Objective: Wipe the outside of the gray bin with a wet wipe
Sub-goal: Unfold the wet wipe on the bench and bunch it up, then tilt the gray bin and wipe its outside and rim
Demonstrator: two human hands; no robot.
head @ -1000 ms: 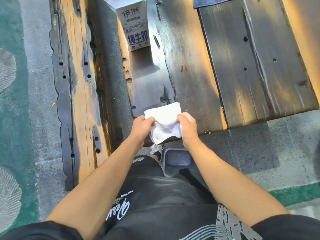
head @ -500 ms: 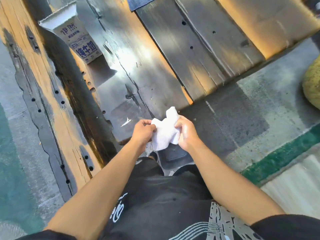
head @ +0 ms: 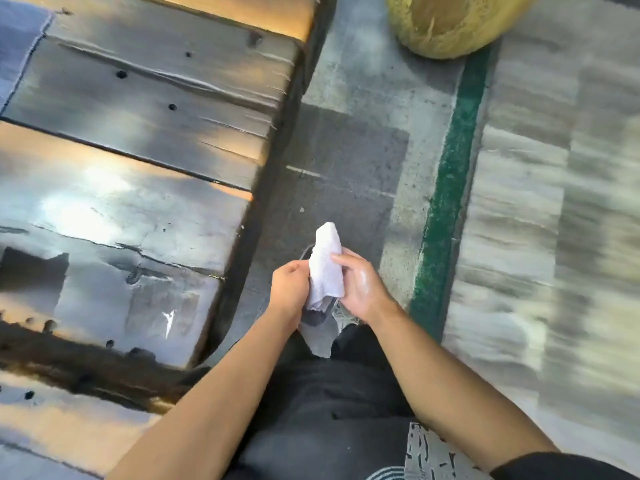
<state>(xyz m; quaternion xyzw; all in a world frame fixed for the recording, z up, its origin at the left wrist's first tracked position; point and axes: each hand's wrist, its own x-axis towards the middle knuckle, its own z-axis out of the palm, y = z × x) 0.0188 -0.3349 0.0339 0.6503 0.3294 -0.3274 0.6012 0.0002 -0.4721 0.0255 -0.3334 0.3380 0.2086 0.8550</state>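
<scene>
The wet wipe is white and soft, with tiny bumps on it like little dots. It is folded up into a long, thick bundle that stands up tall, with a round top and a loose, crinkly bottom edge. It sits between the two hands, out in front of the person's body and up in the air above the floor. The left hand is curled into a loose fist and holds the lower left side of the wipe. The right hand wraps around the right side, with its fingers bent across the front of the wipe. The back of the right hand looks shiny. Just under the hands there is something gray with a pale, smooth edge, but the hands and the wipe hide most of it, so I cannot tell what it is. To the left of the hands is the worktop, made of big dark wood boards with cracks, small round holes and shiny spots of light. Past the hands, the floor is rough gray stone. To the right of the hands runs a long green stripe. Far ahead and to the right sits a big, round, yellow-green lumpy thing.
</scene>
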